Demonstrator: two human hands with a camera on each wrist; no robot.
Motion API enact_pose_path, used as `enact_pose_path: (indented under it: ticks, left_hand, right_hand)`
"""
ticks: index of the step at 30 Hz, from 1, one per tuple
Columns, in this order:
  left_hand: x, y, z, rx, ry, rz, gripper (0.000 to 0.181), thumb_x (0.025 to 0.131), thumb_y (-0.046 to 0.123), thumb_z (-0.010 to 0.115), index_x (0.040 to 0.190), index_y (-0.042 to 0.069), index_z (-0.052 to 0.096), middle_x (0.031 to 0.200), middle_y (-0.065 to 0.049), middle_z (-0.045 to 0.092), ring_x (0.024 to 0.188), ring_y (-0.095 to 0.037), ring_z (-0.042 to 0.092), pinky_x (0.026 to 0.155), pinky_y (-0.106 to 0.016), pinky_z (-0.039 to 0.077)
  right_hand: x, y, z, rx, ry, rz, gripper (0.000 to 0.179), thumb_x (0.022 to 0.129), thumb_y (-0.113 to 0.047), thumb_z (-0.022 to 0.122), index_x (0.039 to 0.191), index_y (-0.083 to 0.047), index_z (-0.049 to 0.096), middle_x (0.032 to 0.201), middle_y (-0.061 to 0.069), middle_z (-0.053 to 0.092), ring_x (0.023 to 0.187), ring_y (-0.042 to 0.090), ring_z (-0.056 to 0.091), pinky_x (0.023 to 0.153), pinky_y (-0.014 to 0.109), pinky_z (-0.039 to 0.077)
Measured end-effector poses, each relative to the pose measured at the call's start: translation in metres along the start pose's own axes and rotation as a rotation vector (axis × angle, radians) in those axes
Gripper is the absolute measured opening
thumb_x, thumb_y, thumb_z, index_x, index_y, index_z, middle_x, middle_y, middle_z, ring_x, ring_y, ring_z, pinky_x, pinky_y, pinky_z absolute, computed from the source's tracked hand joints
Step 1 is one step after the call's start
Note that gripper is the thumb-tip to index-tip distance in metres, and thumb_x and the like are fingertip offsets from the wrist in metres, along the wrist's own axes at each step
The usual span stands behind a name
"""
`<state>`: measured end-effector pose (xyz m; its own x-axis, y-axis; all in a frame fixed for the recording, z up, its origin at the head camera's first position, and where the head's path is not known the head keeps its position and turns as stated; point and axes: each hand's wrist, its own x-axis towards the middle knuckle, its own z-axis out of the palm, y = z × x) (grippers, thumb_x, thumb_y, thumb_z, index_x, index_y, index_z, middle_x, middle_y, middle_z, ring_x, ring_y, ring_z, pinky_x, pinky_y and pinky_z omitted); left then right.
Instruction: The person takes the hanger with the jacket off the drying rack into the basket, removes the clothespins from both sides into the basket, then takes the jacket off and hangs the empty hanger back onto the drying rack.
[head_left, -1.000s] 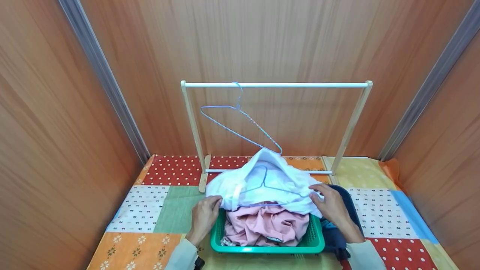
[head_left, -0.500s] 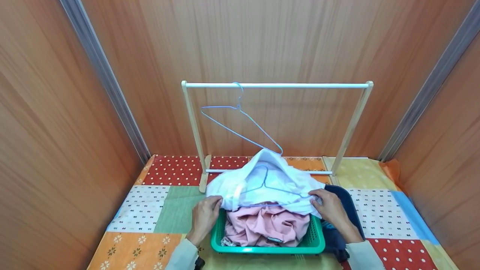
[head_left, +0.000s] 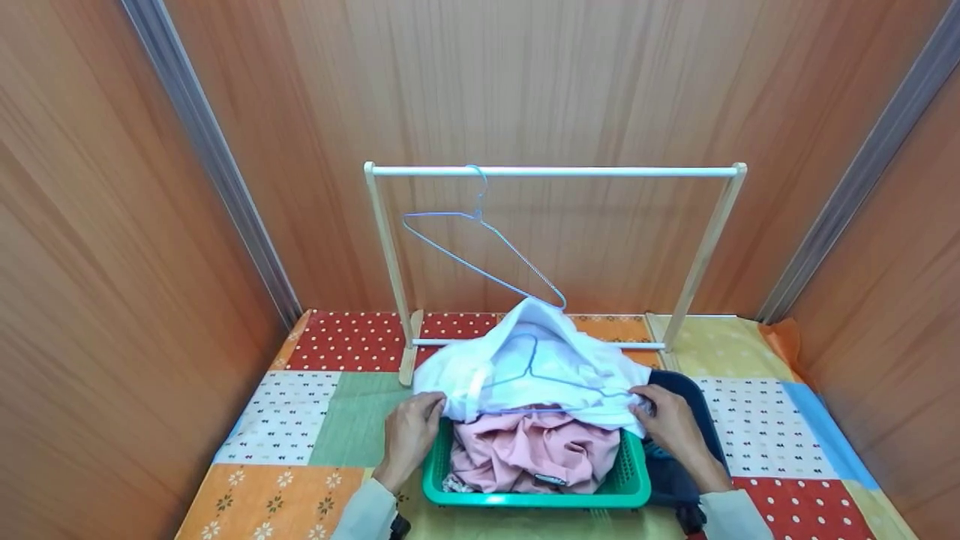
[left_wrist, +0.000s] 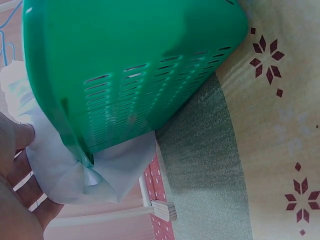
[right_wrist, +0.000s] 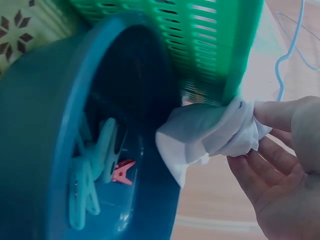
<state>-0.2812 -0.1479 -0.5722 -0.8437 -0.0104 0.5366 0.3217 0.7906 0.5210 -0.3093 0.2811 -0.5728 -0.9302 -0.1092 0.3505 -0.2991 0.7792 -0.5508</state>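
Note:
A white shirt (head_left: 450, 364) lies over the back of a green basket (head_left: 536, 500), with a blue wire hanger (head_left: 530, 364) in its opening. In the head view my left hand (head_left: 409, 431) pinches the shirt's left edge between thumb and fingers. My right hand (head_left: 670, 420) pinches the right edge, near the hanger's right end. The right wrist view shows the bunched white cloth (right_wrist: 210, 132) between thumb and fingertips. A crumpled pink garment (head_left: 536, 454) fills the basket in front of the shirt.
A white-barred rack (head_left: 600, 172) stands behind, with another blue wire hanger (head_left: 480, 268) on its bar. A dark blue basin (right_wrist: 140, 65) right of the basket holds several teal clothespins (right_wrist: 82, 187) and a red one (right_wrist: 122, 171). Wooden panels (head_left: 555, 90) enclose the patchwork-covered table (head_left: 356, 427).
My right hand has shifted slightly to the right along the shirt's edge. My left hand, the shirt and the basket stay nearly where they were.

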Motion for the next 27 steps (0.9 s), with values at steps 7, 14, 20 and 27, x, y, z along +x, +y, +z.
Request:
enact_pose_path:
  ticks: [7, 14, 20, 27]
  left_hand:
    - [0.000, 0.000, 0.000, -0.011, 0.000, 0.012, 0.011, 0.092, 0.018, 0.069, 0.099, 0.016, 0.077, 0.092, 0.001, 0.076, 0.078, -0.012, 0.071, 0.067, -0.033, 0.057]
    - [-0.002, -0.001, 0.001, 0.002, 0.010, 0.020, 0.010, 0.091, 0.018, 0.070, 0.098, 0.015, 0.077, 0.091, 0.001, 0.076, 0.078, -0.012, 0.070, 0.066, -0.033, 0.056]
    - [-0.002, -0.001, 0.000, 0.012, 0.012, 0.021, 0.009, 0.091, 0.017, 0.070, 0.097, 0.016, 0.077, 0.090, 0.001, 0.076, 0.076, -0.012, 0.069, 0.065, -0.032, 0.055]
    - [0.000, -0.001, 0.000, 0.003, -0.010, -0.002, 0.011, 0.093, 0.019, 0.068, 0.099, 0.017, 0.077, 0.091, 0.002, 0.076, 0.079, -0.011, 0.070, 0.067, -0.032, 0.056]
  right_hand:
    - [-0.004, 0.008, 0.004, 0.001, 0.041, 0.005, 0.022, 0.086, -0.007, 0.073, 0.108, -0.006, 0.074, 0.099, 0.006, 0.071, 0.075, 0.010, 0.053, 0.067, 0.024, 0.044]
    - [-0.010, 0.017, 0.008, -0.004, 0.060, 0.017, 0.023, 0.087, -0.010, 0.073, 0.109, -0.002, 0.073, 0.101, 0.011, 0.073, 0.084, 0.021, 0.064, 0.076, 0.037, 0.052]
    - [-0.011, 0.018, 0.004, 0.009, -0.028, 0.094, 0.032, 0.092, -0.015, 0.068, 0.119, 0.001, 0.068, 0.116, 0.021, 0.069, 0.107, 0.036, 0.064, 0.092, 0.054, 0.050]
    - [-0.006, 0.004, -0.005, 0.021, -0.027, 0.106, 0.042, 0.090, -0.016, 0.071, 0.129, -0.005, 0.062, 0.123, 0.019, 0.065, 0.113, 0.035, 0.060, 0.097, 0.055, 0.046]
